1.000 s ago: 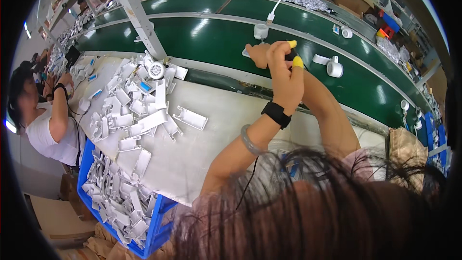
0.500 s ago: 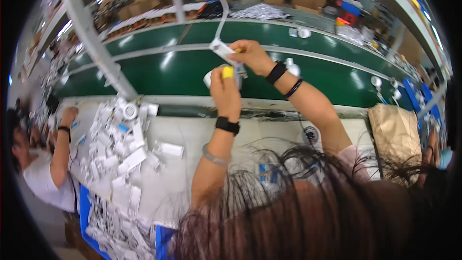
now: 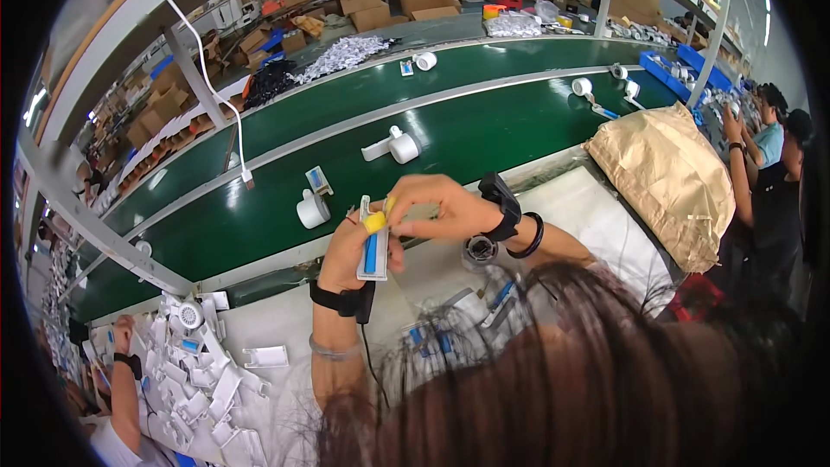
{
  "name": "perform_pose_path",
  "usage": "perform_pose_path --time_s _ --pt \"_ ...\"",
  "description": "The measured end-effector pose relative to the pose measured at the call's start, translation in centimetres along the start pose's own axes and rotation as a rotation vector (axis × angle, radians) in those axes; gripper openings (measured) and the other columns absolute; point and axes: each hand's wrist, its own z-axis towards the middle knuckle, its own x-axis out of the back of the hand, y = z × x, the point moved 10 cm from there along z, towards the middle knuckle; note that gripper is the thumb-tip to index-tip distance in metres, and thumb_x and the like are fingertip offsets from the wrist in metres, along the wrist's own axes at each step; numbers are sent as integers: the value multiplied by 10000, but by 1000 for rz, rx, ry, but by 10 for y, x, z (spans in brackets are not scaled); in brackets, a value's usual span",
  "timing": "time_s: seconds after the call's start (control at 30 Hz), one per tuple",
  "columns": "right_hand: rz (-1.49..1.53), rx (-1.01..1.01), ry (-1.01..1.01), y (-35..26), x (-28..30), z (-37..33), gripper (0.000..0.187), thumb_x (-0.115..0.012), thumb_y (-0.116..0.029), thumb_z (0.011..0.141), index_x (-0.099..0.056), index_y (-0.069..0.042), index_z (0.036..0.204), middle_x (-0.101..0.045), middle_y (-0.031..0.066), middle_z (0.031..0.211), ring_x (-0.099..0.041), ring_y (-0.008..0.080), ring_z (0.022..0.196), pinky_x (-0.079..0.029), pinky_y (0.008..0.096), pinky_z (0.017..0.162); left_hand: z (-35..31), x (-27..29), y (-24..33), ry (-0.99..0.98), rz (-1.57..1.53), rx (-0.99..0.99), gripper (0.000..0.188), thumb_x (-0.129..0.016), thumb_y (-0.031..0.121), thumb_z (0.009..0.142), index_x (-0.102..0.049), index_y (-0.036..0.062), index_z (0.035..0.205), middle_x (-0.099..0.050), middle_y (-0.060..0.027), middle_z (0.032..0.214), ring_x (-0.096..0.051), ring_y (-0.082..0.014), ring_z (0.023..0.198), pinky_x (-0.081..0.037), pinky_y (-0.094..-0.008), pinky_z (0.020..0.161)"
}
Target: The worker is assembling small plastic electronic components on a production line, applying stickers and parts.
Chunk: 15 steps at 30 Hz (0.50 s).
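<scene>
In my left hand (image 3: pixel 341 255) I grip a narrow white casing (image 3: pixel 379 270) upright, with a blue battery-like block (image 3: pixel 371 252) lying along its open inside. A yellow wrap covers a fingertip of that hand, over the casing's upper part. My right hand (image 3: pixel 445 207) comes in from the right, fingers curled and pinched at the casing's upper edge; whatever is between the fingertips is hidden. A white cable (image 3: pixel 206 56) hangs free to the left, its plug end over the belt. Beyond my hands, a white round-headed unit (image 3: pixel 313 210) with a blue-faced arm lies on the green belt.
A second white unit (image 3: pixel 402 147) sits farther along the green belt (image 3: pixel 493 130). White casings (image 3: pixel 207 372) are heaped on the table at left, near a co-worker's hand (image 3: pixel 124 333). A brown paper bag (image 3: pixel 666 182) stands right. Blue-and-white parts (image 3: pixel 497 298) lie near my right forearm.
My hands have drawn the casing back from over the belt toward me. The white cable, earlier at the casing, now hangs apart from it. My view has turned to the right.
</scene>
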Motion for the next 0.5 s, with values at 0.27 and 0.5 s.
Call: perform_pose_path --time_s 0.27,0.5 --pt "157 -149 -290 45 -38 -19 374 -421 -293 1010 -577 -15 1207 -612 129 1079 -572 232 1026 -431 338 915 -4 -22 -44 -108 623 312 179 -563 199 883 -557 21 895 -533 -23 676 -512 -102 485 -439 -267 420" --pt "614 -406 -404 87 -51 -43 501 -430 -386 1002 -525 26 1270 -583 105 1212 -539 172 1096 -404 304 971 -13 -52 -39 -315 480 262 253 -595 196 877 -587 -8 1027 -542 -20 654 -500 -86 491 -419 -235 459"
